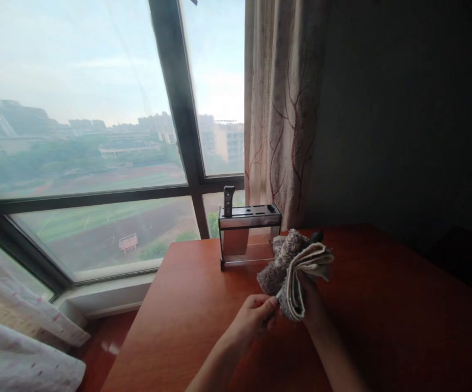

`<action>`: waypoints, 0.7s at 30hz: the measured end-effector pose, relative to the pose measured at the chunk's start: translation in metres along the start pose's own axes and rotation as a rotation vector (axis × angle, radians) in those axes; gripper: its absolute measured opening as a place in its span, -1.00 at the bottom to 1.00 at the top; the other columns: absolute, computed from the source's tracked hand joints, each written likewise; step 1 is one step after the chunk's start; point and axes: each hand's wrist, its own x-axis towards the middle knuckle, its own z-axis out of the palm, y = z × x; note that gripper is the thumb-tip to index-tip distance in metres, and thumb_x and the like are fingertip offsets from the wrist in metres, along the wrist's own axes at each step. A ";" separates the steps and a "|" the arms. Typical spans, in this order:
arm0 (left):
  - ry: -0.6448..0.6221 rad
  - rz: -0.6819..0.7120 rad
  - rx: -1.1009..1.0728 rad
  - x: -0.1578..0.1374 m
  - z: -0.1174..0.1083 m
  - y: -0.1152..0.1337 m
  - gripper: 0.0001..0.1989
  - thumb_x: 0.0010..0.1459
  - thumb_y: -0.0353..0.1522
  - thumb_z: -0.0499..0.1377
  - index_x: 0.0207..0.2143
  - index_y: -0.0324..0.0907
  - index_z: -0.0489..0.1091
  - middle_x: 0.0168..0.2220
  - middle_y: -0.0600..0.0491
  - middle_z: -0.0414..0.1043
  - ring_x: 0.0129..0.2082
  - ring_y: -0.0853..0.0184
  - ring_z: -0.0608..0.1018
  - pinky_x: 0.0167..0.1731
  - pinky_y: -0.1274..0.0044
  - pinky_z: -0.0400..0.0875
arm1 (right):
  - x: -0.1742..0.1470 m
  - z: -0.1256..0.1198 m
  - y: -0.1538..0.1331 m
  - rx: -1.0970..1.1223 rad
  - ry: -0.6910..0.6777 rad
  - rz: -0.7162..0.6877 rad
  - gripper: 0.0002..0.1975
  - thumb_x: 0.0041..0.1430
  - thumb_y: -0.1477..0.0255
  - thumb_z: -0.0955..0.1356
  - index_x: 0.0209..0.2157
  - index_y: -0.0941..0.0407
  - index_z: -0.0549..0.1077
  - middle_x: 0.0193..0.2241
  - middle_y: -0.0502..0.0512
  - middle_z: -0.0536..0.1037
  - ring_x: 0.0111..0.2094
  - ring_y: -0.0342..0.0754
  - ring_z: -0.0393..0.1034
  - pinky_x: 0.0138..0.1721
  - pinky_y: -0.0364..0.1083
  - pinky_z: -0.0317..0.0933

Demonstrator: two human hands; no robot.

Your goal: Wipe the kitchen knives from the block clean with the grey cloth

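My left hand (256, 316) is closed in a pinch on a thin, pale piece whose kind I cannot make out; its other end goes into a folded cloth (296, 277). The cloth is grey-brown and fluffy on one side, cream on the other, and bunched in several folds. Behind it, my right hand (311, 296) is wrapped round the cloth, its fingers mostly hidden. A dark rounded end (316, 237) shows past the cloth's far side; what it belongs to is hidden. Just beyond stands a clear-sided knife block (250, 224), with a knife (228, 201) upright in its left slot.
Both hands are above a reddish-brown wooden table (187, 305). A large window (97, 136) with dark frames lies beyond its left and far sides. A patterned curtain (284, 109) hangs behind the knife block, and a pale curtain (23, 354) hangs at lower left.
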 end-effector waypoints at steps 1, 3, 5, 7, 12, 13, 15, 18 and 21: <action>0.042 0.024 0.027 0.002 0.000 -0.001 -0.46 0.00 0.09 0.16 -0.52 -0.26 0.38 -0.73 0.19 0.16 -0.76 0.56 0.04 -0.71 0.59 -0.21 | 0.001 0.002 0.000 0.032 0.004 0.043 -0.71 -0.05 0.12 0.46 -0.35 0.01 0.52 -0.54 -0.10 0.56 -0.51 -0.03 0.46 -0.44 -0.04 0.39; 0.132 0.112 0.122 0.004 -0.002 -0.002 -0.45 -0.01 0.09 0.17 -0.54 -0.27 0.40 -0.72 0.17 0.17 -0.72 0.53 0.09 -0.68 0.59 -0.12 | 0.001 0.007 -0.001 0.085 0.017 0.106 -0.70 -0.06 0.16 0.48 -0.28 -0.02 0.51 -0.46 -0.13 0.58 -0.41 -0.04 0.49 -0.35 -0.06 0.41; 0.220 0.238 0.294 0.005 -0.005 -0.002 -0.48 0.04 0.04 0.16 -0.57 -0.28 0.41 -0.69 0.12 0.21 -0.66 0.47 0.20 -0.62 0.59 0.00 | 0.000 0.012 -0.003 0.100 0.035 0.104 -0.64 -0.07 0.21 0.50 -0.19 -0.01 0.50 -0.37 -0.10 0.60 -0.33 -0.02 0.51 -0.29 -0.05 0.42; 0.297 0.352 0.521 0.004 -0.008 -0.001 -0.54 0.13 -0.04 0.12 -0.56 -0.25 0.44 -0.64 0.07 0.28 -0.60 0.40 0.29 -0.56 0.57 0.09 | -0.001 0.015 -0.005 0.128 0.061 0.103 -0.55 -0.10 0.25 0.52 -0.12 0.01 0.48 -0.26 -0.04 0.61 -0.26 0.00 0.52 -0.24 -0.04 0.43; 0.469 0.487 0.842 -0.003 -0.011 0.003 -0.71 0.20 -0.18 0.09 -0.33 -0.12 0.56 -0.43 -0.06 0.49 -0.45 0.26 0.44 -0.39 0.52 0.18 | -0.001 0.017 -0.009 0.111 0.096 0.084 -0.50 -0.10 0.28 0.52 -0.07 0.05 0.47 -0.17 0.04 0.61 -0.18 0.05 0.52 -0.15 0.02 0.43; 0.492 0.497 0.850 -0.004 -0.012 0.003 -0.72 0.20 -0.18 0.09 -0.29 -0.09 0.56 -0.40 -0.07 0.51 -0.43 0.24 0.44 -0.38 0.51 0.18 | -0.001 0.016 -0.008 0.102 0.090 0.081 -0.51 -0.09 0.27 0.52 -0.07 0.05 0.47 -0.17 0.04 0.61 -0.18 0.06 0.52 -0.14 0.03 0.43; 0.518 0.503 0.855 -0.005 -0.014 0.004 -0.73 0.20 -0.18 0.10 -0.26 -0.06 0.56 -0.41 -0.07 0.50 -0.43 0.23 0.44 -0.38 0.50 0.17 | 0.000 0.012 -0.007 0.109 0.066 0.090 -0.52 -0.06 0.24 0.50 -0.06 0.03 0.46 -0.16 0.04 0.61 -0.16 0.07 0.52 -0.12 0.05 0.44; 0.527 0.509 0.850 -0.007 -0.017 0.006 -0.74 0.19 -0.18 0.11 -0.29 -0.05 0.56 -0.44 -0.05 0.48 -0.45 0.24 0.43 -0.39 0.51 0.16 | 0.003 0.005 -0.007 0.160 0.046 0.119 -0.56 0.00 0.19 0.47 -0.06 -0.01 0.45 -0.13 0.01 0.60 -0.12 0.06 0.51 -0.11 0.05 0.43; 0.506 0.512 0.804 -0.008 -0.018 0.009 -0.73 0.20 -0.18 0.10 -0.34 -0.10 0.53 -0.49 -0.02 0.44 -0.48 0.28 0.41 -0.41 0.53 0.17 | 0.007 -0.001 -0.010 0.245 0.045 0.148 -0.63 0.03 0.17 0.44 -0.12 -0.01 0.49 -0.13 0.00 0.61 -0.05 0.07 0.48 -0.05 0.07 0.40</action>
